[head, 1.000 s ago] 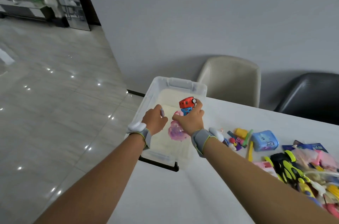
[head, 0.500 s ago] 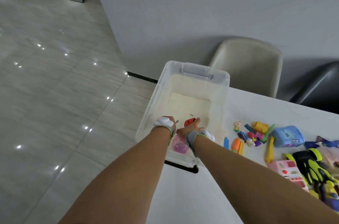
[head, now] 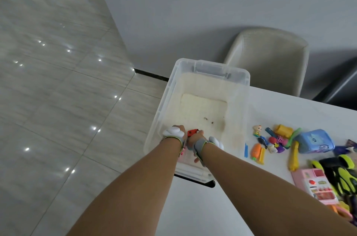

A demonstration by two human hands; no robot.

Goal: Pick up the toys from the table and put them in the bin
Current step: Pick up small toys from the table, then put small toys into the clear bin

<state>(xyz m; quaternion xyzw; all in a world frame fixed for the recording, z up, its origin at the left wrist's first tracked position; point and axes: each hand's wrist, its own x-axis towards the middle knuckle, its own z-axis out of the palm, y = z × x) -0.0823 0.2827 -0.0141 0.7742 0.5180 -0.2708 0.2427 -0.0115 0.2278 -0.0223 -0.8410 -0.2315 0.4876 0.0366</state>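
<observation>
Clear plastic bin (head: pixel 239 73), both hands low inside, fingers hidden by wrists, grip unclear, red toy (head: pixel 192 132) between, loose toys (head: pixel 278 141) beside.

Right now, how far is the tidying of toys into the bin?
Barely started. The clear bin shows mostly bare floor. In hand: both hands are lowered inside its near end, the right hand with a red toy car; the left hand's grip is hidden. Left on the table: carrot toy, blue case, pink register toy and more.
</observation>
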